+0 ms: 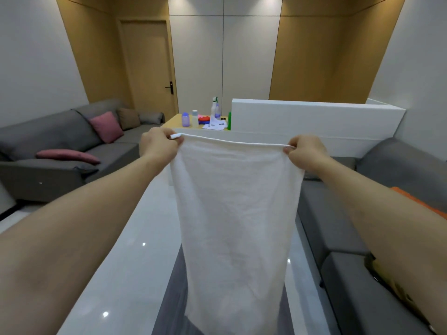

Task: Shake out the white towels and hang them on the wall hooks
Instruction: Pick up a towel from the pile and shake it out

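Note:
A white towel (235, 213) hangs full length in front of me, its top edge stretched nearly level between my two hands. My left hand (158, 145) pinches the top left corner, and my right hand (306, 151) pinches the top right corner. Both arms reach forward at about chest height. The towel's lower end drops out of the frame at the bottom. No wall hooks are in view.
A grey corner sofa (60, 146) with pink cushions (106, 126) stands at the left. Another grey sofa (362, 226) runs along the right. Ahead, a white partition (314, 117) and a wooden table with bottles (193, 118). A closed door (147, 66) is beyond. Glossy floor lies below.

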